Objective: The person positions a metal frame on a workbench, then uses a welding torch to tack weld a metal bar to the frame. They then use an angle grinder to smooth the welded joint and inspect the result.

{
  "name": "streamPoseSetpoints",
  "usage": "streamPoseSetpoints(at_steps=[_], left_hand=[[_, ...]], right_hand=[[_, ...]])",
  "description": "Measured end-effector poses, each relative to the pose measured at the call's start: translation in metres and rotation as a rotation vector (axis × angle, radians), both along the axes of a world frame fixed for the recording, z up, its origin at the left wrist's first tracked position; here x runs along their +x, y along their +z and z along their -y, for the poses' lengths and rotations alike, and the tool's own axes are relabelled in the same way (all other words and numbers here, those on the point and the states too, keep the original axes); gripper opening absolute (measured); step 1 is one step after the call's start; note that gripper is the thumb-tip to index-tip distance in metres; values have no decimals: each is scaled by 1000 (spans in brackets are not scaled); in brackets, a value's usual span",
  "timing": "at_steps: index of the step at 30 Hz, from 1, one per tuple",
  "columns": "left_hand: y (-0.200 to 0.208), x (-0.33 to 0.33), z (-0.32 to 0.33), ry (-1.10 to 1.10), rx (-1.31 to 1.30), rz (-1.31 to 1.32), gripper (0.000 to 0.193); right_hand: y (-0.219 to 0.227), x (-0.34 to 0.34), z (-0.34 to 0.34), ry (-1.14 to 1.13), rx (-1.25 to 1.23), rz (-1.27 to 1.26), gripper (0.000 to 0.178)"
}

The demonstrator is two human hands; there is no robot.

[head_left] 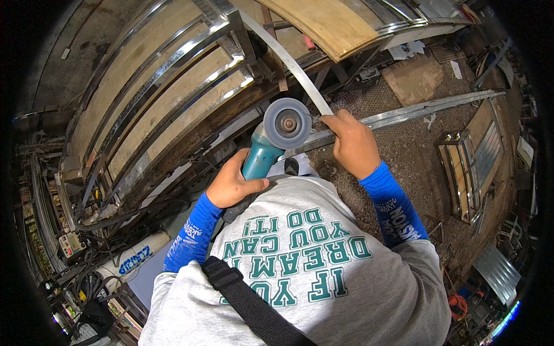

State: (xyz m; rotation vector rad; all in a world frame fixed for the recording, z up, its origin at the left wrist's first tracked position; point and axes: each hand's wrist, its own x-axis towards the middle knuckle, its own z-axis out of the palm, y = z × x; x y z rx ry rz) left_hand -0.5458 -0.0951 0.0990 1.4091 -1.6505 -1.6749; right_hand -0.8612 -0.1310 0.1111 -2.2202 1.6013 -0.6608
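Observation:
My left hand (234, 183) is closed round the teal body of an angle grinder (262, 154), held upright in front of my body. Its round grey disc (287, 126) faces up toward me. In my right hand (353, 144) is the near end of a long, flat metal strip (294, 66), pinched between thumb and fingers. The strip runs away from me to the upper left, past the corner of a metal frame. The disc's right edge is close to the strip's held end; whether they touch I cannot tell.
Shiny metal tubes (167, 75) lie over wooden boards on a bench at the left. A curved plywood sheet (329, 26) sits at the top. Another long metal bar (404, 113) crosses the gravelly ground to the right. Cables (95, 285) tangle at the lower left.

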Motion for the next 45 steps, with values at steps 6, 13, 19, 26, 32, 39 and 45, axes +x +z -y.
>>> streamPoseSetpoints(at_steps=[6,13,19,26,32,39,45], left_hand=[[-1,-1,1,-4,14,-41,79],[-9,2,5,4,59,-74,74],[-10,-4,13,-34,81,-89,71],[-27,-9,47,74,418,-313,58],[-34,-44,94,86,541,-589,45],[-42,-80,115,90,650,-612,39],[-78,-111,164,225,670,-558,36]], right_hand=[[-11,-4,-3,4,227,635,19],[12,-9,-12,58,672,1358,22],[12,-16,-21,109,758,1619,22],[-20,-6,-30,-88,575,1296,23],[-45,33,-29,-65,70,1029,17],[-66,36,-10,-150,13,960,20],[-130,-35,-67,-413,184,1081,25]])
